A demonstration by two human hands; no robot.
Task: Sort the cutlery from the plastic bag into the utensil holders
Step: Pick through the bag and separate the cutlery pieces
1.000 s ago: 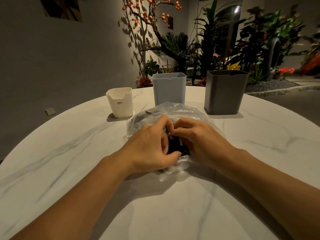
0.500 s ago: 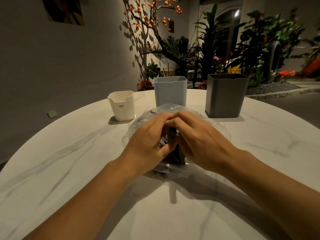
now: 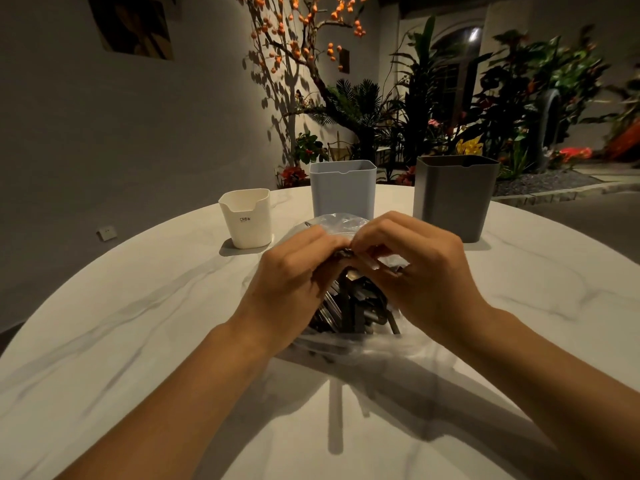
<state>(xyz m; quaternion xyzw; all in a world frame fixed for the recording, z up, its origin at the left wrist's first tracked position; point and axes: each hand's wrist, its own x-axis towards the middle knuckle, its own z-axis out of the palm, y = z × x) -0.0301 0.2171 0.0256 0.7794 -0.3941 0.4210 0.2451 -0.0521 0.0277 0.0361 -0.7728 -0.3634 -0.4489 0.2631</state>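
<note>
**Both hands pinching the bag's gathered top**

Head view: round desk [image 3: 145, 341] of pale, glossy marble-look stone with grey veins. At its middle, a clear, crinkled plastic bag [image 3: 337, 221], thin and shiny, bulging with dark cutlery [image 3: 349, 306]. Handles long, flat and narrow, packed in a bundle, long axes running from the near edge of the bag up toward the gathered top, slightly fanned; which ends are tips, impossible to tell through the film. Left hand [image 3: 294, 282] and right hand [image 3: 419, 271] meeting above the bundle, fingers curled, each grip pinching the bunched plastic at the bag's top, fingertips nearly touching one another. Bottom of the bag resting on the desk, flattened and wrinkled.

Behind the bag, three smooth matte plastic holders standing upright in a row, all rounded-rectangular with a notch in the rim: a short cream holder [image 3: 246, 218] on the left, printed with small dark letters; a taller pale blue holder [image 3: 343, 190] in the middle, just behind the bag; a dark grey holder [image 3: 455, 197] to the right
</note>
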